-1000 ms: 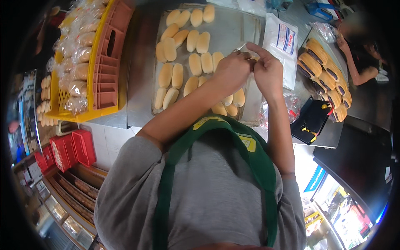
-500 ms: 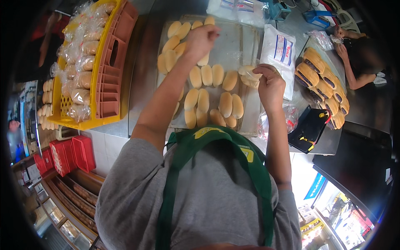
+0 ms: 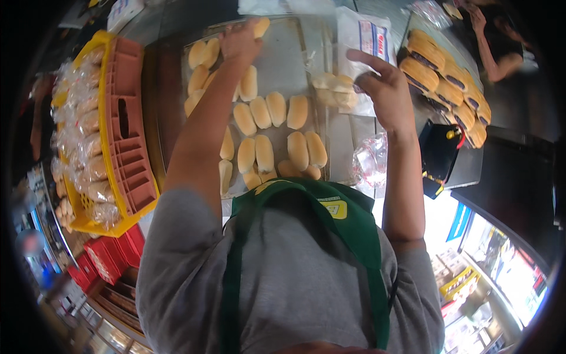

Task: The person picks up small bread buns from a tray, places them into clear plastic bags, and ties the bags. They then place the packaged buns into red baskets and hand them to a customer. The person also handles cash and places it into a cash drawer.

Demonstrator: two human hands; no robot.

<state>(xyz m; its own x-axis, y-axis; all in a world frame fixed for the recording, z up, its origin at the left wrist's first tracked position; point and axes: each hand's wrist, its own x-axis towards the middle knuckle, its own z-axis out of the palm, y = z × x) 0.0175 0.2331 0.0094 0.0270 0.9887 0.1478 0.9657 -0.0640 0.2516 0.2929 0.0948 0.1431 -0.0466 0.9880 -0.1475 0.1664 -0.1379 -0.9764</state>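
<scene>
My left hand (image 3: 240,42) reaches to the far side of the metal tray (image 3: 286,56), its fingers closed at a bread roll (image 3: 262,26). Several more plain oblong rolls (image 3: 259,112) lie in rows on the tray, a few partly behind my left forearm. To the right, my right hand (image 3: 386,91) is at a clear plastic bag of rolls (image 3: 333,92) over the tray's right edge. Its index finger stretches out while the thumb side touches the bag; the exact grip is partly hidden by shadow.
A yellow crate (image 3: 88,227) of bagged bread stands left, against a brown crate (image 3: 127,118). A white printed plastic pack (image 3: 368,35), filled dark-centred buns (image 3: 445,74) and a black box (image 3: 439,150) lie right. Another person's arm (image 3: 489,50) is at the far right.
My left hand has moved farther out to the roll at the tray's far side. My right index finger has stretched away from the thumb at the bag. The whole view has shifted and turned.
</scene>
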